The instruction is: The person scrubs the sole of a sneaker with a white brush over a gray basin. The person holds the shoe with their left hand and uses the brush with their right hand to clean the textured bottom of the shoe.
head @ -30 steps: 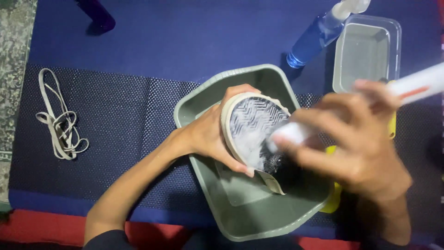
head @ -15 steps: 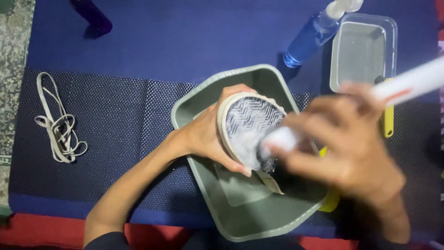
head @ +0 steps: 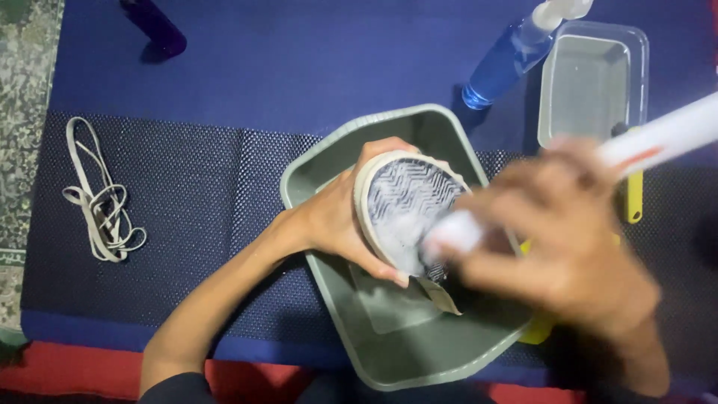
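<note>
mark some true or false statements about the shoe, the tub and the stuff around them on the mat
1. The left hand holds a shoe with a grey zigzag-patterned sole over the grey-green plastic tub. True.
2. The right hand holds a white-handled brush against the sole. True, though the hand is blurred.
3. The beige shoelaces lie inside the tub. False: they lie on the dark mat, off to the left of it.
4. The blue spray bottle lies beside the clear rectangular container. True.
5. The shoe's sole faces down into the tub. False: the sole faces up toward the camera.
</note>
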